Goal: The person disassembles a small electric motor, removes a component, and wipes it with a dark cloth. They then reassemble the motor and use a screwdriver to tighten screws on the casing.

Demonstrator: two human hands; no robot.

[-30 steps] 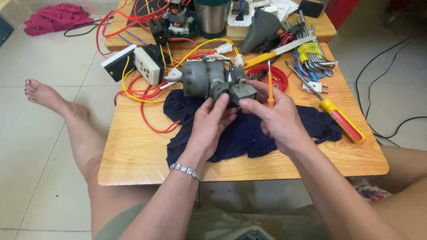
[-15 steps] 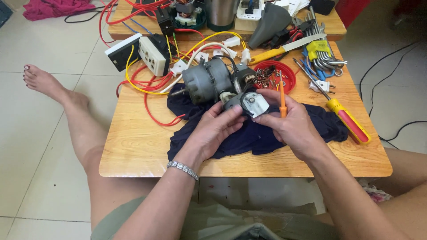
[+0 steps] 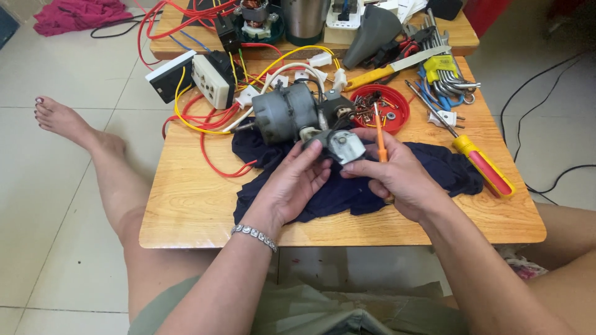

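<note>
We see a grey motor (image 3: 285, 113) on a navy cloth (image 3: 347, 186), over a pale wooden table (image 3: 186, 205). Beside it lies an orange-handled screwdriver (image 3: 379, 133), a red dish (image 3: 397, 111), a yellow-and-red screwdriver (image 3: 484, 166), red and yellow wires (image 3: 205, 118), a white socket block (image 3: 211, 80) and a magenta cloth (image 3: 81, 13).
</note>
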